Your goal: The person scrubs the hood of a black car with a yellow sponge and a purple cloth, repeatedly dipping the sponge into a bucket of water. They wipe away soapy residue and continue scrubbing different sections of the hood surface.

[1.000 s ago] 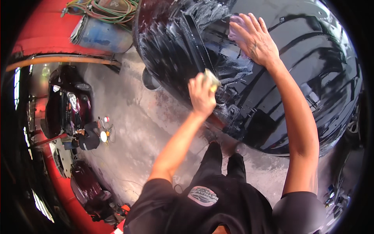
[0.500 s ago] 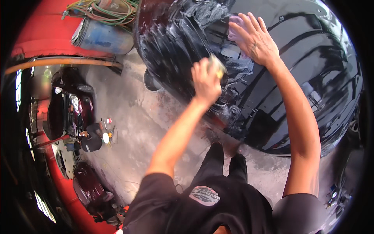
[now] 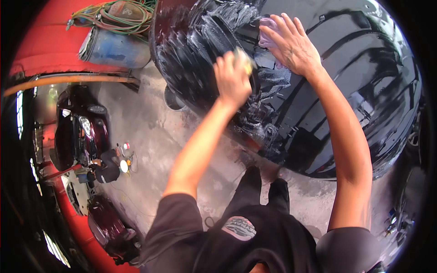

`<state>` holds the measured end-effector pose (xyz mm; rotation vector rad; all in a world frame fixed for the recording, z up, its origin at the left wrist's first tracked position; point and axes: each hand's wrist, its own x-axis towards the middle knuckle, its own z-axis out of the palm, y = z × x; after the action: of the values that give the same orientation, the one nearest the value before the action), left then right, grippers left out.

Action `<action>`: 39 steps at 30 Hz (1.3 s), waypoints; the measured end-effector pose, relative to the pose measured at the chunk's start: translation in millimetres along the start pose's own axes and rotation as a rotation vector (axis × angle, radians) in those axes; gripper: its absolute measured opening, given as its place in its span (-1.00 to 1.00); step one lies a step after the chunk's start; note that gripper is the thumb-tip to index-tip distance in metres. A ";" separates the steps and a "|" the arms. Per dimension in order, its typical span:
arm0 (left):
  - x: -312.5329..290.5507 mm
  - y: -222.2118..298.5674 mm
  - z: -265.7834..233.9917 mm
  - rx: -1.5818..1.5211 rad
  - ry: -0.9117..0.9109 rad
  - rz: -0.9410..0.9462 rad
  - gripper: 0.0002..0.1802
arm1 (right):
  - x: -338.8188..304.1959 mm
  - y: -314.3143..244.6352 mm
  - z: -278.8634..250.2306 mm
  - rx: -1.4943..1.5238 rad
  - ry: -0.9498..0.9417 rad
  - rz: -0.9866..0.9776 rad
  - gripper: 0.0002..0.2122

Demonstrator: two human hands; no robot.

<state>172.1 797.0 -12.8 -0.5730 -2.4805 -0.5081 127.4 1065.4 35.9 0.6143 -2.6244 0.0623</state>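
A pale pad (image 3: 245, 61), gripped in the left hand (image 3: 231, 81), sits inside the lower-left edge of a black car panel (image 3: 339, 111); the right hand (image 3: 293, 51), fingers spread, rests on a purple cloth (image 3: 265, 40). Trapped grit could cause scratches.

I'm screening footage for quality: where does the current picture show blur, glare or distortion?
Head view, middle: the left hand and its pale yellowish pad look motion-blurred, the right hand crisper; head view, right: the glossy black car panel carries bright reflections; head view, left: the orange bar bows.
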 end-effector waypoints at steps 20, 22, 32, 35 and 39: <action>143.1 -132.3 8.5 0.171 0.170 -0.238 -0.67 | 20.0 -25.3 -5.2 0.021 -0.006 -0.011 -0.40; 76.9 -68.2 11.2 -0.035 0.119 -0.184 -0.56 | 5.6 -7.1 -6.1 -0.007 -0.028 0.020 -0.41; 123.6 -150.1 -7.4 0.035 0.095 -0.235 -0.71 | 13.5 -20.7 -3.0 -0.001 -0.036 0.004 -0.38; 126.2 -152.5 -0.5 0.079 0.148 -0.294 -0.74 | 17.7 -22.5 -7.4 -0.006 -0.034 -0.008 -0.37; -56.4 -33.5 -20.2 -0.122 0.022 -0.138 -0.28 | 1.2 -2.4 -5.4 -0.030 -0.034 0.018 -0.38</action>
<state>207.2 743.2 -37.2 -0.4421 -2.4915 -0.7199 129.6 1063.5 41.1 0.5866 -2.6593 0.0185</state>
